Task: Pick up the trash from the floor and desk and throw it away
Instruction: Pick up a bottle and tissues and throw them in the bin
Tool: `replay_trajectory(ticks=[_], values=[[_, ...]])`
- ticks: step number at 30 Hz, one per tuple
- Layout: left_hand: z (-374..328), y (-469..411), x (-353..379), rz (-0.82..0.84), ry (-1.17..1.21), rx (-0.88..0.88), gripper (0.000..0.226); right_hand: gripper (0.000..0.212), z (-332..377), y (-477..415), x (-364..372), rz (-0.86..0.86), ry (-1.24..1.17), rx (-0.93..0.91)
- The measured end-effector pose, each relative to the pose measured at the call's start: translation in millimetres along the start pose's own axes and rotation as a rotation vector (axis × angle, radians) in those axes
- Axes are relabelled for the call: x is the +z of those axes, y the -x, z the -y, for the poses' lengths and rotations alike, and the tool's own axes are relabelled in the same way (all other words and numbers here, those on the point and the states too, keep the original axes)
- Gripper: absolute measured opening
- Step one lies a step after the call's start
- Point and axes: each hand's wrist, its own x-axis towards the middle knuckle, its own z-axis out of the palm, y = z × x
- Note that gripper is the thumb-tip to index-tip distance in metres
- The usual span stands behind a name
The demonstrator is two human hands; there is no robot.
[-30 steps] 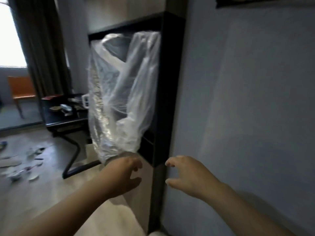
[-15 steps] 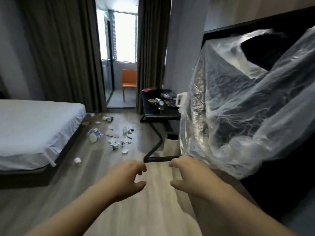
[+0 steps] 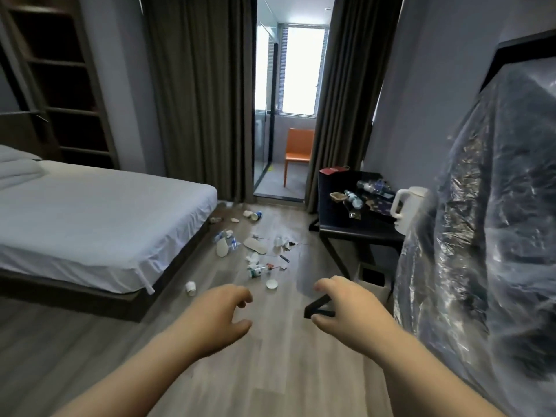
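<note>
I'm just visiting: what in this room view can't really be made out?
Head view:
- Floor litter: too small and distant to name most pieces.
- Object under the plastic sheet: wrinkles and glare hide it; the right edge cuts it off.
- Box under the desk: its dark opening hides any contents.
- Kettle: its right side is behind the sheet.

Scattered trash [image 3: 255,257] lies on the floor [image 3: 270,371]; bottles [image 3: 353,200] on the desk [image 3: 355,231].
</note>
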Motion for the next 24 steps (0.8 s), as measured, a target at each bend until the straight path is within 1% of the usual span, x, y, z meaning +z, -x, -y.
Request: replay_trajectory(ticks=[4, 8, 13, 16, 18, 24], values=[[28, -46, 1, -0.004, 0.028, -0.057, 0.035, 0.049, -8, -65, 12, 0.042, -0.024, -0.034], [76, -99, 7, 0.013, 0.041, -0.094, 0.036, 0.048, -11, -139, 37, 0.068, -0.02, -0.054], [139, -170, 8, 0.043, 0.04, -0.103, 0.037, 0.045, -6, -230, 65, 0.097, -0.035, -0.041], [177, -216, -2, 0.07, 0.05, -0.109, 0.038, 0.045, 4, -290, 74, 0.133, -0.046, -0.031], [200, -246, -9, 0.075, 0.027, -0.099, 0.039, 0.045, 9, -325, 80, 0.128, -0.048, -0.037], [244, -330, -15, 0.08, 0.045, -0.082, 0.037, 0.048, 2, -413, 93, 0.153, -0.07, -0.024]])
